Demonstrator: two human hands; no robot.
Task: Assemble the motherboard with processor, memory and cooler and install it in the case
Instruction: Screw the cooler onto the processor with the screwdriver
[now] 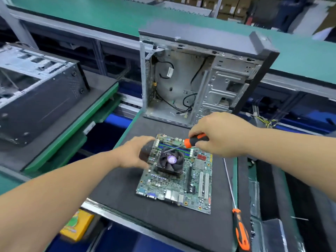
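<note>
Taking the motherboard (179, 177) as my landmark, nearest me and to its right I see one spare screwdriver (239, 228) lying loose on the black mat (127, 188), orange-and-black handle toward me, thin shaft running away along the mat's right edge. Below the mat's near left corner, well apart from the board, sits one yellow box (77, 227).

The board itself lies flat on the mat, its port row facing me. I count one cooler (170, 161) mounted on it, a black fan with a purple hub, and just beyond the cooler a bank of memory slots (174, 149); how many sticks they carry I cannot tell.

I have two hands at the board's far end. My left hand (135, 151) sits at the board's far left corner, fingers curled at a dark blurred shape beside the cooler; whether it actually grasps something I cannot tell. My right hand (216, 134) is clenched round the handle of a second screwdriver (189, 142), whose shaft slants down to the cooler's far edge.

Beyond the board, on the same mat, one case (205, 77) stands open toward me, loose black cables (183, 106) hanging inside. Far left of the board, on a separate mat, lies one other chassis (36, 88).
</note>
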